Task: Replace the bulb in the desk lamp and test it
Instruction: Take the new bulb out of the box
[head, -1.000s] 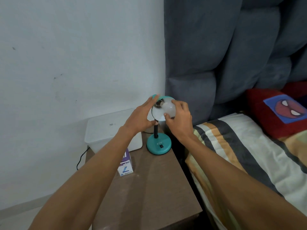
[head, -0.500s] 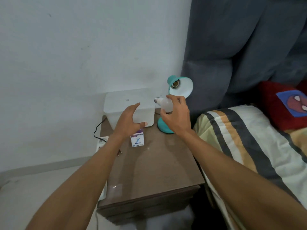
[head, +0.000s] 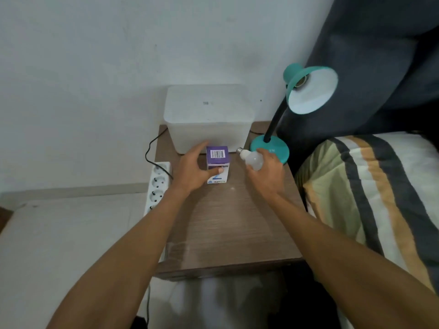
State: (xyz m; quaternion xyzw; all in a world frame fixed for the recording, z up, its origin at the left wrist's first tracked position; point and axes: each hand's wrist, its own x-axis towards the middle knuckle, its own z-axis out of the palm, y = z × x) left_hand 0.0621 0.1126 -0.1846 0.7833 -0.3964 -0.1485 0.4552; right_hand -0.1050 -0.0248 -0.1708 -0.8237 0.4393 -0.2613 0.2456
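Observation:
A teal desk lamp (head: 308, 91) stands at the back right of the wooden bedside table (head: 228, 224); its shade faces me and the socket inside is bare. My right hand (head: 267, 173) holds a white bulb (head: 253, 159) just in front of the lamp's round base (head: 273, 146), screw cap pointing left. My left hand (head: 193, 168) grips a small purple and white bulb box (head: 218, 162) that stands on the table, thumb on its front and fingers behind it.
A white lidded plastic box (head: 209, 115) sits at the back against the wall. A white power strip (head: 158, 184) hangs off the table's left edge with a black cable plugged in. A bed with a striped blanket (head: 370, 198) borders the right side.
My right hand took the bulb out of the lamp's socket and lowered it beside the base. My left hand left the shade, dropped to the box and closed on it.

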